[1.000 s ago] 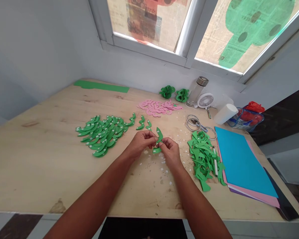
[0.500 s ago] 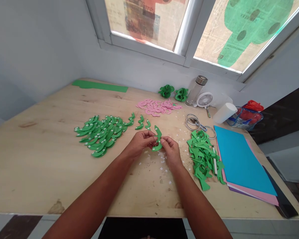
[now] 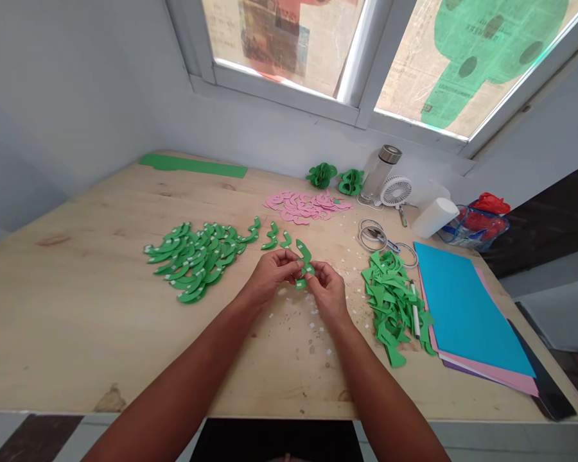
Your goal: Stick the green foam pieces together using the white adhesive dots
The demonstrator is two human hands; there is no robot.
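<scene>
Between both hands is a curved green paper cutout [image 3: 304, 251] with small white squares on it. My left hand [image 3: 272, 274] pinches its left side between thumb and fingers. From the right, my right hand [image 3: 328, 290] grips the same cutout, its thumb on the lower part. A few similar wavy green cutouts [image 3: 270, 236] lie just beyond my left hand. Further left spreads a large pile of green curved cutouts [image 3: 197, 260], many bearing white squares. Tiny white bits [image 3: 312, 326] are scattered on the wood below my hands.
Green paper scraps [image 3: 390, 295] with a white pen [image 3: 415, 313] lie at right, beside blue sheets [image 3: 472, 308]. Behind them are tape rolls [image 3: 372, 236]. Pink cutouts [image 3: 303, 206], green paper ornaments [image 3: 322, 176], a bottle [image 3: 378, 173] and a small fan [image 3: 395, 191] stand toward the wall.
The held cutout has shifted slightly up and left. My right thumb has moved further onto its lower part, covering more of it; the piles have not moved.
</scene>
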